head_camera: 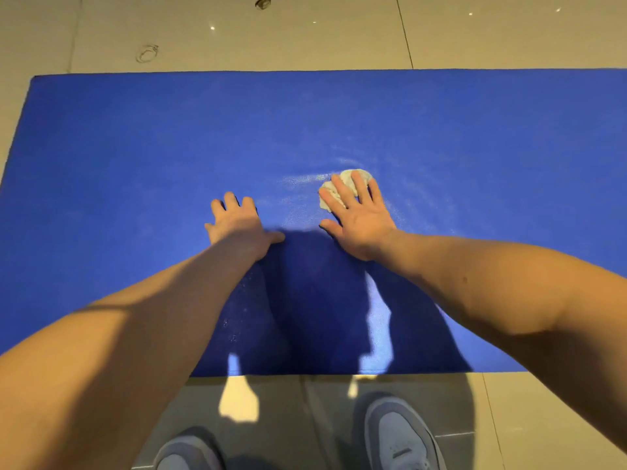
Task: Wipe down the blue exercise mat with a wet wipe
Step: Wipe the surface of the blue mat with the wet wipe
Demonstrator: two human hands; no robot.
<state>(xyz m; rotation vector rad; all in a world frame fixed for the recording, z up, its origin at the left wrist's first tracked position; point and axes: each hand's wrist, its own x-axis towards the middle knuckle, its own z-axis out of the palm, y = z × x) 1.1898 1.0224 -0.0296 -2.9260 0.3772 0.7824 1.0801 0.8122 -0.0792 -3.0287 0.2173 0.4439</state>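
Flat right hand (359,218) presses crumpled white wipe (342,188) onto pebbled mat (135,147).

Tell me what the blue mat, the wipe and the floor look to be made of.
Blue mat: probably foam or rubber, matte, with a fine pebbled texture that glints where damp.
Wipe: looks like soft nonwoven cloth, white, crumpled into folds.
Floor: seemingly glazed or polished tile, beige, with grout lines and pinpoint light reflections.

Single head-worn wide-angle view, close above the near edge of the blue mat (135,147), facing steeply down and forward; shoes (403,435) at bottom, tiled floor (305,35) beyond the far edge.
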